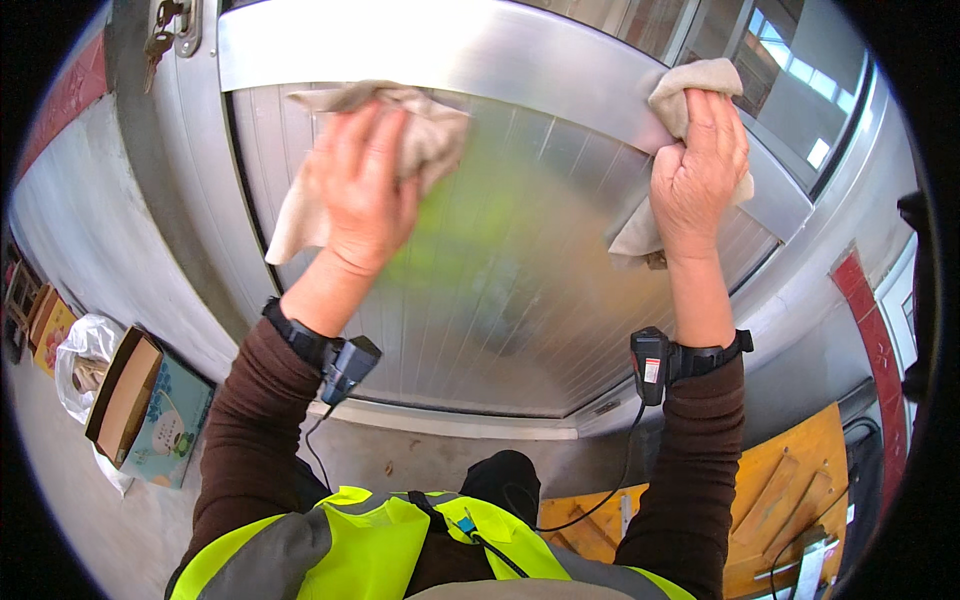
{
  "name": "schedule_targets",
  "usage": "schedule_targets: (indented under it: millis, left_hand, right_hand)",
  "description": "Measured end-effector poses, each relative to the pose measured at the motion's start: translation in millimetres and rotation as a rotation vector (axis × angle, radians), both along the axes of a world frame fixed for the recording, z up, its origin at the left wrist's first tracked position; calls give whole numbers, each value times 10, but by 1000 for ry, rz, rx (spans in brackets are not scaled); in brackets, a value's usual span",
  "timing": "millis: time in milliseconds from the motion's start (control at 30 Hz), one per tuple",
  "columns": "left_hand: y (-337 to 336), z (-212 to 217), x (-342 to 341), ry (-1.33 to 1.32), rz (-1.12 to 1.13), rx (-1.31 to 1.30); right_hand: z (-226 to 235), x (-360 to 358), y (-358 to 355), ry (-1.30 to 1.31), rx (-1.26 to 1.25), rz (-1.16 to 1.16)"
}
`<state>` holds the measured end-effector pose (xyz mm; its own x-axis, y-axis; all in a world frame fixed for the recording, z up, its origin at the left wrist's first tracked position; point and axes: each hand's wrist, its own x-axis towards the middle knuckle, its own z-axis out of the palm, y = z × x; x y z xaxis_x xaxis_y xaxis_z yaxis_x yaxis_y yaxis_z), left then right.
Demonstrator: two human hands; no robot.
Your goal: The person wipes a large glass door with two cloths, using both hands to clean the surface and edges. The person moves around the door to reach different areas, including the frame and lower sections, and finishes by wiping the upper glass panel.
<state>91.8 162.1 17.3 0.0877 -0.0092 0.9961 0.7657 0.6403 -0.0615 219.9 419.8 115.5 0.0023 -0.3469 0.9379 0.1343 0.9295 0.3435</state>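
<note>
A silvery metal door with a ribbed lower panel fills the middle of the view. My left hand presses a beige cloth to the upper left of that panel, its fingers laid over the crumpled fabric; part of the cloth hangs down beside the wrist. On the right, my right hand holds a second beige cloth against the door's metal rail below the glass, fingers pointing up and bent over it. Its lower end sticks out left of the wrist and shows a dark patch.
Keys hang in the lock at upper left. Below left, an open blue cardboard box stands by a white plastic bag. At lower right lies an orange wooden board with strips on it. Cables run from the devices on both wrists.
</note>
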Motion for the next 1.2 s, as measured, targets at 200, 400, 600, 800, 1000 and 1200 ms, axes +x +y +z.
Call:
schedule_targets:
  millis: [200,400,600,800,1000,1200]
  left_hand:
    - [768,138,377,58,-146,-351]
    - [1143,266,514,322,-194,-576]
    - [285,208,96,346,-22,-500]
    - [-761,36,-306,63,160,-276]
    - [-1036,-321,-355,-74,216,-69]
    - [-1140,-609,-182,-148,195,-168]
  right_hand:
    - [64,82,66,-131,26,5]
    - [74,120,57,-131,53,-128]
    - [76,141,86,-148,81,-143]
    - [44,148,75,-158,35,-127]
    - [18,175,136,-200,37,-63]
    - [-772,404,35,-281,-70,-91]
